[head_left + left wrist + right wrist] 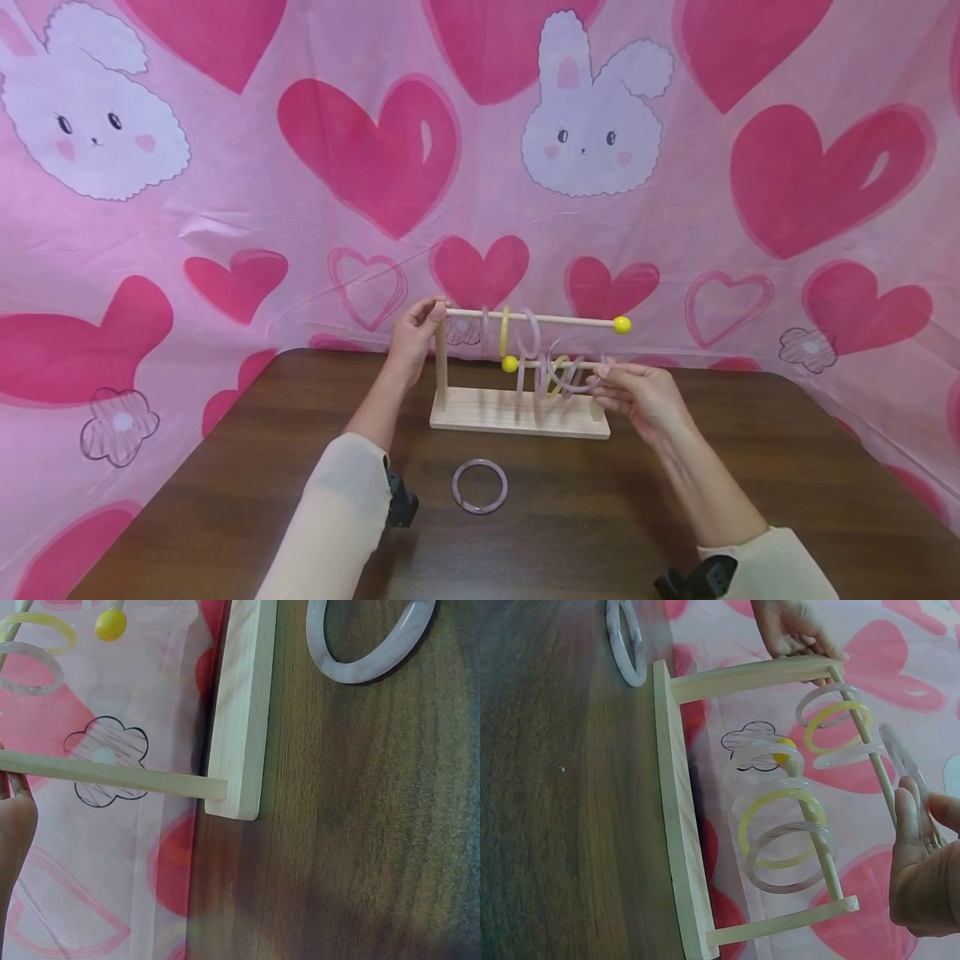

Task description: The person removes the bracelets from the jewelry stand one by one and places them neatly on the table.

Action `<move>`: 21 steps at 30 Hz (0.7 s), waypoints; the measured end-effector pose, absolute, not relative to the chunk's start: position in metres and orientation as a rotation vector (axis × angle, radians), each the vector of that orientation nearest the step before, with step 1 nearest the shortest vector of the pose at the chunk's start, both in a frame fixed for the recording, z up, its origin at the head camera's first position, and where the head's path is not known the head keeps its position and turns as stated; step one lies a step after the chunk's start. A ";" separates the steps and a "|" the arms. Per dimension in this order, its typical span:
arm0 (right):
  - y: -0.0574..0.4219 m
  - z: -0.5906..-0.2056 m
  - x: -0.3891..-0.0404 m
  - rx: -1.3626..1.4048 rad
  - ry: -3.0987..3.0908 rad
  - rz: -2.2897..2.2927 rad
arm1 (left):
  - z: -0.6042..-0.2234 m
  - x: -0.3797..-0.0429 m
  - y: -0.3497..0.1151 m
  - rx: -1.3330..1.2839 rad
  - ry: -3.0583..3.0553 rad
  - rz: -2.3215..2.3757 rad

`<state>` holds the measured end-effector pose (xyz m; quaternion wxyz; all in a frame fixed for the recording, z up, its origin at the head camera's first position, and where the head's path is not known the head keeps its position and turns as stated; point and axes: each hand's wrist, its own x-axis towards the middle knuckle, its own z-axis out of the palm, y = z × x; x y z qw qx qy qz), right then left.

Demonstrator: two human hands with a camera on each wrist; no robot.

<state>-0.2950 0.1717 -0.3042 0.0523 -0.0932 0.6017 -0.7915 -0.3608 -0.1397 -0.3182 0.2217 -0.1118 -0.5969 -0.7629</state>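
A light wooden bangle stand [517,422] has two rods at different heights, each tipped with a yellow ball. My left hand [411,340] grips the top of its taller post [120,774], where the upper rod [573,320] joins. Thumb and fingers of my right hand [641,396] pinch a clear, pale lavender bangle [904,754], held beside the stand. On the upper rod hang a yellow bangle [504,335] and two pale ones. The lower rod [823,851] carries several pale bangles and another yellow bangle [742,836].
One loose lavender bangle [455,486] lies flat on the dark wooden table [585,533], in front of the stand. Behind the table hangs a pink cloth [480,208] printed with hearts and rabbits. Black wrist cameras sit at both sleeves.
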 end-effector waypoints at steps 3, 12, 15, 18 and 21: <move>0.172 -0.306 -0.296 -0.309 1.833 -2.371 | -0.318 -0.361 -0.140 -0.311 -1.646 -2.111; 0.172 -0.313 -0.301 -0.341 1.834 -2.271 | -0.318 -0.361 -0.140 -0.310 -1.642 -2.116; 0.173 -0.315 -0.302 -0.340 1.842 -2.237 | -0.318 -0.361 -0.140 -0.313 -1.635 -2.120; 0.173 -0.318 -0.303 -0.344 1.848 -2.208 | -0.318 -0.361 -0.140 -0.319 -1.629 -2.126; 0.172 -0.319 -0.304 -0.344 1.860 -2.176 | -0.318 -0.361 -0.140 -0.323 -1.623 -2.134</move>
